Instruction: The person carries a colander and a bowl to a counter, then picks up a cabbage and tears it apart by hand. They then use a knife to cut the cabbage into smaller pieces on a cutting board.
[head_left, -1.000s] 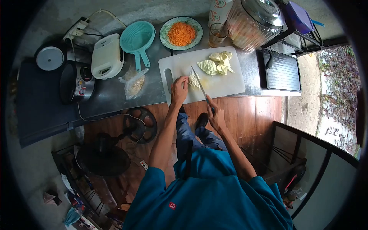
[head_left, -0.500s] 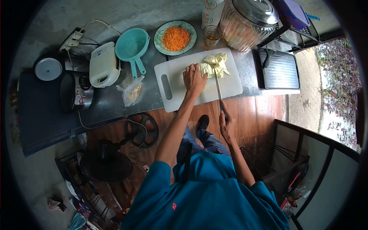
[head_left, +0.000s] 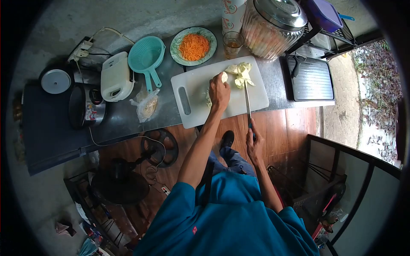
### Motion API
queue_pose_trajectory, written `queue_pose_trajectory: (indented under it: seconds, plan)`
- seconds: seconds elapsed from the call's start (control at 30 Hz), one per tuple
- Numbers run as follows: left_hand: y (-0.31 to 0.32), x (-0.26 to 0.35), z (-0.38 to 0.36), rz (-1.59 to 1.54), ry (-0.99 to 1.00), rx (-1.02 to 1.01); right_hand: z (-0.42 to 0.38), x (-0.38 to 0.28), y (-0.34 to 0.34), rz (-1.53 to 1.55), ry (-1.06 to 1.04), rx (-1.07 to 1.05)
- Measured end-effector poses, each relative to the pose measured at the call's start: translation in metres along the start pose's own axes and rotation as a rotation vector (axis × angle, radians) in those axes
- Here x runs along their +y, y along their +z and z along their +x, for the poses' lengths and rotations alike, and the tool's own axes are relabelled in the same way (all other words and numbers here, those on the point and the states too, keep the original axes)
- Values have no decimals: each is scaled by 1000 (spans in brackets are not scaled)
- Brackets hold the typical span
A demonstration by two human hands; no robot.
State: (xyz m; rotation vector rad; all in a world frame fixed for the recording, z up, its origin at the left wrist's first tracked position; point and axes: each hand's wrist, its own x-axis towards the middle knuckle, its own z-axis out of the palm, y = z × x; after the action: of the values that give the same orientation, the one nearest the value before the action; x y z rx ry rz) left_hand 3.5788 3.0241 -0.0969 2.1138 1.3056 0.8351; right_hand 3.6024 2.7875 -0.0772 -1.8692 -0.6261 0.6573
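My right hand [head_left: 255,144] is wrapped round the dark handle of a kitchen knife [head_left: 247,102]. The blade points away from me across the white cutting board [head_left: 197,81], its tip by pale leafy pieces of what looks like cabbage [head_left: 241,73]. Over the middle of the board, my left hand [head_left: 220,93] is closed, with a pale cabbage piece [head_left: 224,77] showing at its fingertips. Some fine shreds [head_left: 208,99] lie on the board to the left of this hand, partly hidden by it.
Behind the board stand a plate of shredded carrot [head_left: 194,47], a glass [head_left: 233,44] and a large ribbed jar [head_left: 273,30]. Leftward are a teal colander [head_left: 146,54], a plastic bag [head_left: 147,106] and a white sandwich maker [head_left: 117,79]. A griddle [head_left: 313,79] sits at right.
My left hand has closed and turned, with a cabbage piece now at its fingertips. Shreds show on the board beside it. The knife has moved slightly right and toward me.
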Motion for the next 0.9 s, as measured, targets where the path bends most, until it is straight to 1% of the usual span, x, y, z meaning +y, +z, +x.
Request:
queue_pose_trajectory:
  seconds: [0.03, 0.1, 0.13, 0.2, 0.23, 0.27, 0.33, 0.37, 0.47, 0.5, 0.53, 0.57, 0.6, 0.63, 0.67, 0.7, 0.73, 0.8, 0.83, 0.87, 0.9]
  plan:
    - [-3, -1, 0, 2, -1, -1, 0, 0, 0, -7, 8, -9]
    - [-11, -6, 2, -263, -136, -46, 0, -1, 1, -11, 17, -21]
    - [-17, -10, 2, -261, -138, -46, 0, -3, 2, -22, 15, -30]
    - [-26, -21, 3, -850, -432, -175, 1, -7, 4, -33, 11, -41]
    - [-27, -27, 4, -1194, -518, -189, 0, -8, 4, -31, 23, -60]
    - [-30, -33, 2, -1194, -518, -188, 1, -9, 5, -29, 33, -78]
    - [-45, -35, -1, -1520, -604, -187, 2, -10, 8, -43, 34, -92]
    - [-52, -36, -1, -1614, -678, -199, 2, -10, 9, -58, 37, -106]
    - [-70, -34, -3, -1657, -718, -204, 4, -6, 15, -67, 5, -113]
    - [-74, -33, -4, -1637, -700, -196, 4, -7, 17, -70, -6, -116]
    - [-78, -33, -5, -1636, -703, -192, 5, -8, 19, -72, -76, -122]
    - [-84, -33, -7, -1540, -658, -164, 5, -8, 21, -74, -146, -127]
    - [-88, -36, -9, -1442, -614, -137, 5, -10, 24, -74, -144, -131]
    - [-94, -39, -11, -1441, -615, -134, 4, -12, 28, -59, -136, -177]
    - [-100, -43, -13, -1340, -555, -121, 4, -14, 32, -43, -127, -224]
    - [-104, -49, -15, -1237, -497, -109, 5, -36, 29, -118, 57, -337]
    - [-107, -58, -18, -1233, -500, -107, 4, -36, 36, -116, 59, -341]
    - [-115, -71, -23, -1459, -572, -29, 0, -30, 50, -86, -106, -306]
    - [-117, -75, -26, -1498, -608, -4, 0, -29, 56, -45, -147, -314]
    - [-119, -79, -29, -1494, -614, 2, -1, -27, 59, -43, -143, -321]
    - [-121, -81, -31, -1566, -648, 26, 0, -32, 59, -80, -41, -401]
